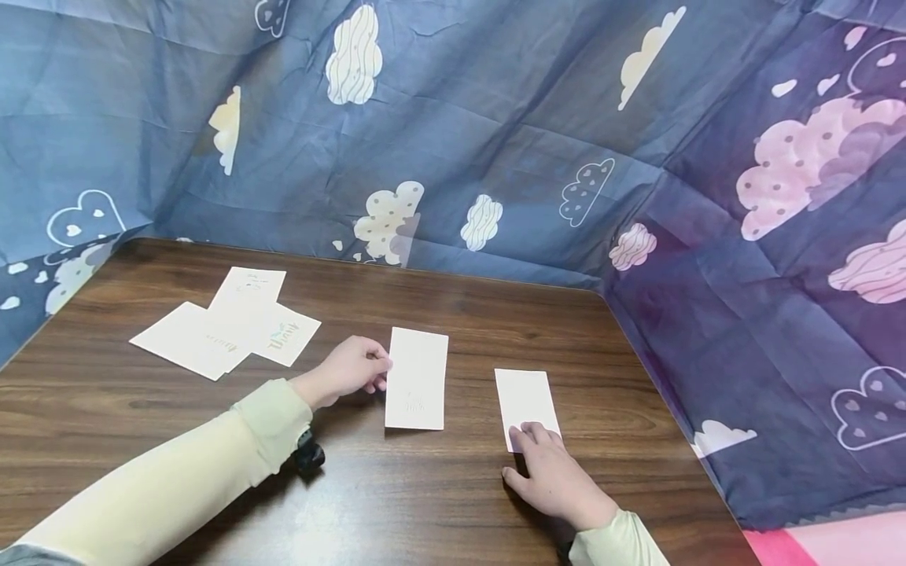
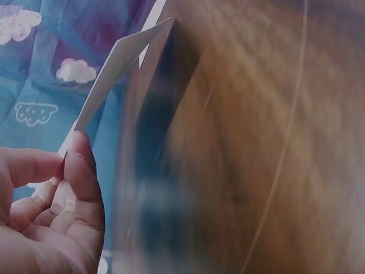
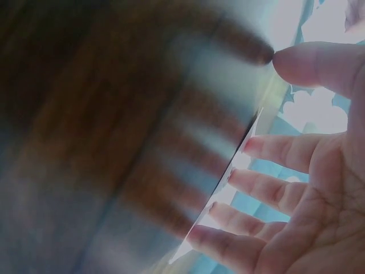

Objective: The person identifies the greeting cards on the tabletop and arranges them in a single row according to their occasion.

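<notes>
Left hand (image 1: 350, 369): fingers curled, pinching the left long edge of the middle card (image 1: 417, 379). The head view shows this card as if flat on the bench (image 1: 453, 503); the left wrist view shows that edge lifted clear of the wood, thumb and forefinger (image 2: 34, 165) closed on it, the card (image 2: 114, 71) slanting up

Right hand (image 1: 555, 475): fingers extended and spread, fingertips resting on the near end of the right card (image 1: 527, 401). The head view shows only the back of the hand; the right wrist view shows the open palm (image 3: 319, 211), four straight fingers meeting the card's edge (image 3: 228, 177), thumb held apart above. Nothing is gripped

Both cards lie near the centre of the bench, the right card closer to the right edge, a strip of bare wood between them. Three more white cards (image 1: 226, 330) overlap one another near the far left corner, well apart from both hands; faint lettering shows on them, unreadable. A cloud-printed blue cloth (image 1: 495, 118) rises behind the far and right edges
</notes>
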Tool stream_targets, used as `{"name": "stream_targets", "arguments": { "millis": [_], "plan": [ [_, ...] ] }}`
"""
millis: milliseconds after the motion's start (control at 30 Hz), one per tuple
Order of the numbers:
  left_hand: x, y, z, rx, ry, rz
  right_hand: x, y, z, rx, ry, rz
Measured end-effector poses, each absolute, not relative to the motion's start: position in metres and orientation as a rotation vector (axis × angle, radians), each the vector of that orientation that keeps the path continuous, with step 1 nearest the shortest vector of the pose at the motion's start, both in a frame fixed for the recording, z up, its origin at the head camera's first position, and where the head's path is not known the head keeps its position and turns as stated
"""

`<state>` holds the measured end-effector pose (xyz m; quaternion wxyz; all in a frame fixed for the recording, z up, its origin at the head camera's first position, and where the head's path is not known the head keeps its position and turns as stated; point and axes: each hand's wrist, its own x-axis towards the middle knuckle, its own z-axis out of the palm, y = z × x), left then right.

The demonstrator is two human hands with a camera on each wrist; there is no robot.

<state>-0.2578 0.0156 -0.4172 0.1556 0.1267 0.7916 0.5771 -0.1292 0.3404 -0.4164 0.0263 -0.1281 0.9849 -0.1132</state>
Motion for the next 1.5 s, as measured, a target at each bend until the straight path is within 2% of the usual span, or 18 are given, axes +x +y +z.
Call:
{"name": "stream_targets", "arguments": {
  "millis": [800, 1500],
  "plan": [
    [-0.244, 0.07, -0.435, 0.232, 2.09, 1.746, -0.128, 0.339, -0.415, -0.382, 3.031, -0.319],
    [-0.247, 0.082, -0.43, 0.285, 2.288, 1.445, -0.129, 0.34, -0.413, -0.377, 2.999, -0.345]
  ]
}}
